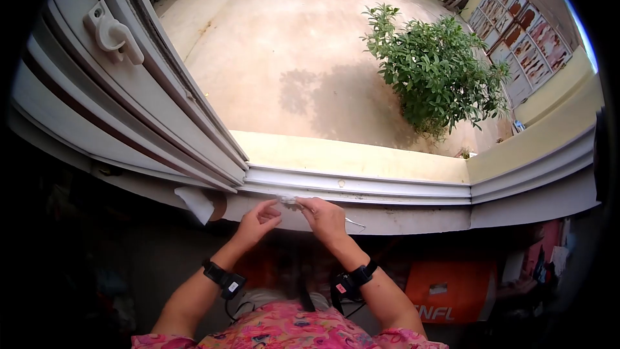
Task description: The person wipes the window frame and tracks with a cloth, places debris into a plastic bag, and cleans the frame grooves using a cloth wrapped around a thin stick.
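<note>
A small whitish piece (288, 200), too small to make out, is over the inner window sill (413, 216). My right hand (325, 218) pinches its right end between thumb and fingers. At its left end is my left hand (257, 221), with thumb and fingers apart; the fingertips are close to the piece, and I cannot tell whether they touch it. A thin metal rod (355, 223) shows on the sill just right of my right hand; its other end is hidden.
A paper roll (196, 205) sits on the sill at left. The sliding window frame (174, 90) has a white latch (113, 33). White tracks (361, 187) run behind my hands. Below right is an orange box (449, 291). Outside stands a leafy bush (439, 68).
</note>
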Demonstrator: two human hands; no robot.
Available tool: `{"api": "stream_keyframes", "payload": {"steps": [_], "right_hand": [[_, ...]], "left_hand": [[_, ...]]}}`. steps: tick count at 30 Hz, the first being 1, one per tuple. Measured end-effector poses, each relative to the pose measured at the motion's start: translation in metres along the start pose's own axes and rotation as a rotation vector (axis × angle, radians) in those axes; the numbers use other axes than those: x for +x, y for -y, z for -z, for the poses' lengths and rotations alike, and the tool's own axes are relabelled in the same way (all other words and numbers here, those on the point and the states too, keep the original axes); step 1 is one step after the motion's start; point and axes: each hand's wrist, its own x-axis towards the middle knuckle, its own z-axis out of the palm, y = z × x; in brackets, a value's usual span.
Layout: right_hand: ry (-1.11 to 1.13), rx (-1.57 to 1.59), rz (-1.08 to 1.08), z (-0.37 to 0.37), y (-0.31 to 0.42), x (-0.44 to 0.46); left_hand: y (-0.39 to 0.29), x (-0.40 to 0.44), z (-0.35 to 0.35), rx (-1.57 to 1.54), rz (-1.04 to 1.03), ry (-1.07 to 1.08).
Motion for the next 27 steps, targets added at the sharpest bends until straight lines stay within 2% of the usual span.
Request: {"api": "stream_keyframes", "payload": {"steps": [1,2,4,5,6,8,15,18,25,27], "right_hand": [[0.013,-0.090,0.003,0.011,0.005,0.014],[0.026,-0.181,0.008,0.018,0.006,0.028],[-0.019,-0.190,0.074,0.007,-0.001,0.049],[0.026,-0.244,0.152,-0.001,-0.003,0.058],[0.071,-0.297,0.232,-0.012,-0.004,0.063],[0.085,-0.279,0.272,-0.037,-0.003,0.072],[0.134,-0.139,0.053,-0.089,0.022,0.095],[0.109,-0.037,0.074,-0.096,0.016,0.093],[0.277,-0.028,0.229,-0.085,0.006,0.100],[0.252,-0.050,0.173,-0.089,0.008,0.097]], "left_hand": [[0.001,-0.002,0.007,0.309,-0.047,-0.057],[0.004,-0.004,0.016,0.313,-0.038,-0.058],[0.012,-0.005,0.033,0.916,-0.467,-0.153],[0.014,-0.003,0.039,0.994,-0.650,-0.193],[0.017,-0.001,0.045,0.999,-0.644,-0.193],[0.022,0.005,0.057,1.239,-0.802,-0.174],[0.048,0.028,0.066,1.369,-0.758,-0.147],[0.054,0.032,0.065,1.430,-0.747,-0.181],[0.055,0.031,0.063,1.401,-0.774,-0.215],[0.055,0.033,0.063,1.403,-0.763,-0.210]]}}
